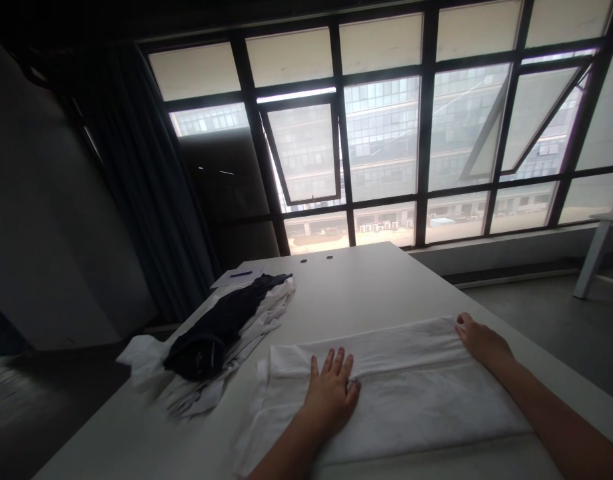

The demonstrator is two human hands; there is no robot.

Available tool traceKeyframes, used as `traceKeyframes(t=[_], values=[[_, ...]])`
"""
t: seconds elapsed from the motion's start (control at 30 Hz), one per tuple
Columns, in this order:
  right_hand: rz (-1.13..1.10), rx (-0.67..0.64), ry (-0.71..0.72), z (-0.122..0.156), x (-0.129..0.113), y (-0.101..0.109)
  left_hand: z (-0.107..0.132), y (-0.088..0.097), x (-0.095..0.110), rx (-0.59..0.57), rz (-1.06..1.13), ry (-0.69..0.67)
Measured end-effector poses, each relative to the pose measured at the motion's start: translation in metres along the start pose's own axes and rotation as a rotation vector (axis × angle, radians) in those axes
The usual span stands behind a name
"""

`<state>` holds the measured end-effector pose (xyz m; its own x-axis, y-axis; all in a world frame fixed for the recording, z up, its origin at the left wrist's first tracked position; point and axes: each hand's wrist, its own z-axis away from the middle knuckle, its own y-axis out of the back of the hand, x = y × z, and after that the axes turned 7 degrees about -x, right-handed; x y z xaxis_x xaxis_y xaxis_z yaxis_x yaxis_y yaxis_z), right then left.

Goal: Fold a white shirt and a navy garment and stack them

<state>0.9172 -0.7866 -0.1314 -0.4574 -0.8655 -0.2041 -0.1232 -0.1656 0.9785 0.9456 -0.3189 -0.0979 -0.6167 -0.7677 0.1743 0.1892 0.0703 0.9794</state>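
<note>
A white garment (411,400) lies spread and partly folded on the white table (356,287) in front of me. My left hand (331,390) rests flat on its left part, fingers stretched out and slightly apart. My right hand (481,343) lies on the garment's far right corner, fingers curled at the cloth's edge; whether it pinches the cloth is unclear.
A pile of white clothes (196,380) with a dark garment (221,327) on top sits at the table's left edge. Behind it lie a sheet of paper and a blue pen (241,274). Large windows rise beyond the table, and a white table leg (594,257) stands at right.
</note>
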Motion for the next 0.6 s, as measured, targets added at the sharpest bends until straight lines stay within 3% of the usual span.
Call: traceKeyframes(t=[0.2,0.3,0.37,0.43,0.5,0.6], values=[[0.027,-0.019,0.023,0.003,0.002,-0.001,0.004,-0.002,-0.002,0.027,0.000,0.142],[0.101,0.081,0.016,0.011,-0.008,0.007,0.004,-0.004,-0.002,0.034,-0.014,0.223],[0.147,0.228,0.063,0.018,-0.025,0.013,0.004,-0.005,-0.001,0.035,-0.025,0.228],[0.121,0.330,0.197,0.029,-0.051,0.017,0.004,-0.005,-0.001,0.041,-0.034,0.218],[0.034,0.311,0.389,0.041,-0.082,0.013,0.005,-0.004,0.001,0.052,-0.042,0.200],[-0.060,0.164,0.603,0.059,-0.124,-0.007,0.005,-0.001,0.001,0.075,-0.053,0.169]])
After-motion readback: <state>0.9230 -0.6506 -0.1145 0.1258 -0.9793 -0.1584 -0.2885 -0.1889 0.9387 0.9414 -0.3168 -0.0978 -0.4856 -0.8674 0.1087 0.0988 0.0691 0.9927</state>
